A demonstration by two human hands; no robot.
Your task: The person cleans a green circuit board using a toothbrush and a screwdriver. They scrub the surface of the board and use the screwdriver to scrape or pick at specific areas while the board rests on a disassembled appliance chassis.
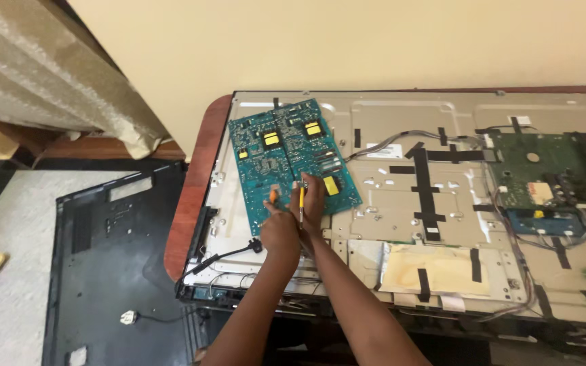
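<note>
Grip: right hand [313,196] closed round yellow screwdriver [301,203], left hand [278,227] alongside, grip unclear, atop teal circuit board [286,159].

Yellow-handled screwdriver [301,203] held upright by right hand [312,203], teal circuit board [291,163] touched by left hand [278,227], metal panel back [388,203] laid on bench [194,196].

Teal circuit board [291,163]: matt laminate, glossy yellow parts. TV back panel [401,203]: dull brushed sheet metal w/ matt black tape strips. Table edge [191,196]: polished reddish wood. Back cover [113,264] on floor: matt black plastic.
</note>
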